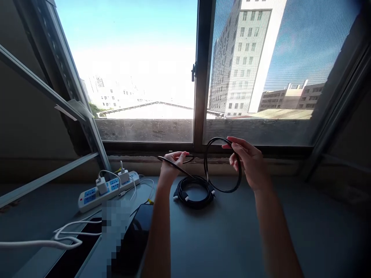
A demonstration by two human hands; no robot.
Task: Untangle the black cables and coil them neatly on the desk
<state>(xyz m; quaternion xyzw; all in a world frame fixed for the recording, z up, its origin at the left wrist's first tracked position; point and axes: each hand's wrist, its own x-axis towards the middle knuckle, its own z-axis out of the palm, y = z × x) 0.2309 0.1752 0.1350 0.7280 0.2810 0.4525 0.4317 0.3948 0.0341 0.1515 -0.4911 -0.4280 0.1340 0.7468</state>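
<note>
A black cable (pixel 239 173) is held up between both hands, with a round loop hanging from my right hand (pixel 249 160). The fingers of that hand are closed on the loop's upper right side. My left hand (pixel 173 161) pinches another stretch of the same cable, lower and to the left. Beneath them, a coiled bundle of black cables (pixel 195 204) lies on the grey table (pixel 214 239). Several plugs with pale metal ends show around the bundle, at its left, front and right edges. The held cable passes in front of the coil's back edge.
On the left, a white power strip (pixel 109 191) carries two chargers with white cords (pixel 68 235). Dark flat devices (pixel 142 222) lie beside my left forearm, partly pixelated. A metal frame (pixel 97 135) stands at the left, and a window (pixel 199 96) rises behind the table.
</note>
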